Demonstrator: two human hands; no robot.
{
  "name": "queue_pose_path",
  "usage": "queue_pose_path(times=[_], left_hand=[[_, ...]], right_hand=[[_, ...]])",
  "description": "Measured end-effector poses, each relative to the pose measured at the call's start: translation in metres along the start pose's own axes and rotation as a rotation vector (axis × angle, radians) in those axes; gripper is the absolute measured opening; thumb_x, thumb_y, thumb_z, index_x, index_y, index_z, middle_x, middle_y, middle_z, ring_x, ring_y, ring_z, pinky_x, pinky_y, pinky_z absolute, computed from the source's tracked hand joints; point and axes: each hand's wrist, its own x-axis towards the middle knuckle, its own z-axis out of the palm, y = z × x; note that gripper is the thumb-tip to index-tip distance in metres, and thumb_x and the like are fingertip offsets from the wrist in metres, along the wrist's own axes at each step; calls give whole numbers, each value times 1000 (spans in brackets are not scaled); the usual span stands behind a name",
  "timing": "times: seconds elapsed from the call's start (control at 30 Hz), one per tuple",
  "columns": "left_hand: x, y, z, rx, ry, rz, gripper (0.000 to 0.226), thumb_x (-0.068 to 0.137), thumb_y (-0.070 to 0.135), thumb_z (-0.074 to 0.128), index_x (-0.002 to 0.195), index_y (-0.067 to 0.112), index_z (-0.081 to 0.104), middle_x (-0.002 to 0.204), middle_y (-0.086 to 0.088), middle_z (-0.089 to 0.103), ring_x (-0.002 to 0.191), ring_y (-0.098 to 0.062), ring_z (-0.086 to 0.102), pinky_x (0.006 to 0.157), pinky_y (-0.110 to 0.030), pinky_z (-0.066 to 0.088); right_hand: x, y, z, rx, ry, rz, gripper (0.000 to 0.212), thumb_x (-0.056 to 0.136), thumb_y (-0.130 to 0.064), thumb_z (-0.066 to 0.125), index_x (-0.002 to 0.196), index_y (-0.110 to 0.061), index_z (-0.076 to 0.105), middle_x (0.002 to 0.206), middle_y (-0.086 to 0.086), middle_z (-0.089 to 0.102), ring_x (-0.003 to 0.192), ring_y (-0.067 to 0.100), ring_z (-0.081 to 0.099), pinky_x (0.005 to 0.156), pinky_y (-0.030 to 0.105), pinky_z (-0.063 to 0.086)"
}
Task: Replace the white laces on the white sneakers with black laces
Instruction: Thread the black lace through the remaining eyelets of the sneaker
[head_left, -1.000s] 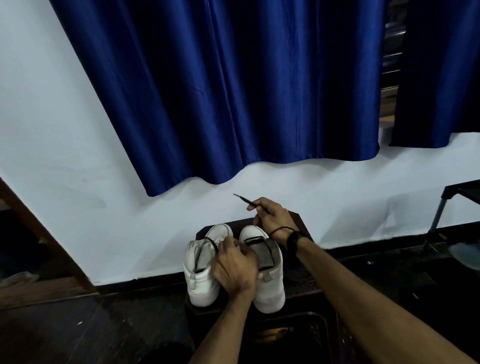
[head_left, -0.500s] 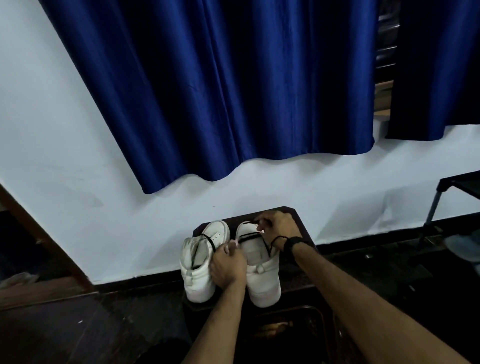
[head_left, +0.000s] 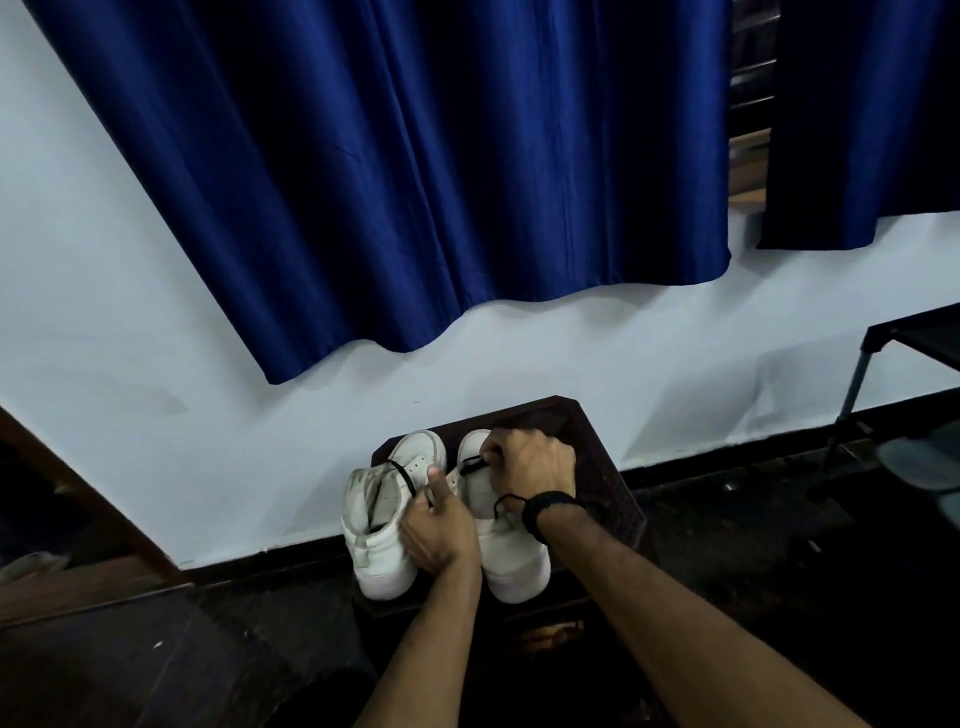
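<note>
Two white sneakers are seen side by side on a dark stool (head_left: 597, 457), heels toward the camera. The right sneaker (head_left: 511, 551) is steadied by the left hand (head_left: 439, 525), whose fingers are curled against its inner side. Farther on, a black lace (head_left: 471, 464) is pinched at the eyelets by the right hand (head_left: 532, 462). Another black lace (head_left: 402, 475) is draped across the left sneaker (head_left: 382, 551). Beyond, a blue curtain (head_left: 441, 182) is hung against a white wall (head_left: 104, 338).

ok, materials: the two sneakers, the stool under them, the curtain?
Sneakers: white, smooth matte uppers, probably leather or a synthetic; no weave visible. Stool: dark, with a patterned top, possibly moulded plastic or carved wood; too dim to say. Curtain: deep blue fabric with a soft sheen along hanging folds, probably satin or polyester.
</note>
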Motion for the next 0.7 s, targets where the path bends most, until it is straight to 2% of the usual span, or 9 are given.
queue_pose_path(times=[0.2, 0.37, 0.5, 0.6, 0.7], left_hand=[[0, 1, 1, 30, 63, 110, 70, 91, 64, 35, 81, 9, 77, 74, -17, 70, 74, -39, 63, 62, -34, 43], [-1, 0, 0, 43, 85, 119, 74, 88, 67, 33, 72, 9, 75, 69, -15, 69, 70, -38, 62, 61, -31, 37], [0, -2, 1, 69, 79, 106, 82, 83, 76, 25, 70, 11, 75, 67, -12, 69, 69, -37, 61, 60, -35, 44], [-1, -3, 1, 75, 70, 113, 83, 83, 76, 25, 69, 10, 74, 66, -13, 68, 68, -37, 61, 59, -36, 45], [-1, 0, -1, 78, 74, 113, 76, 88, 70, 30, 70, 10, 74, 69, -14, 69, 70, -38, 61, 60, -36, 43]], right_hand=[[-4, -1, 0, -56, 2, -5, 19, 86, -36, 58, 100, -37, 72, 93, 2, 71, 88, 26, 68, 64, 27, 38], [-9, 0, 1, -42, 72, -54, 13, 90, -32, 54, 95, -31, 66, 93, -2, 70, 90, 22, 66, 64, 26, 33], [-10, 0, 4, -117, 107, -129, 17, 90, -28, 50, 94, -27, 67, 90, -1, 70, 86, 22, 66, 68, 29, 35], [-6, -1, 10, -198, 79, -143, 19, 88, -27, 52, 95, -27, 70, 86, 0, 71, 83, 22, 66, 79, 31, 40], [-6, 1, 12, -197, 86, -141, 18, 89, -26, 53, 94, -27, 70, 86, -1, 71, 83, 21, 66, 81, 31, 40]])
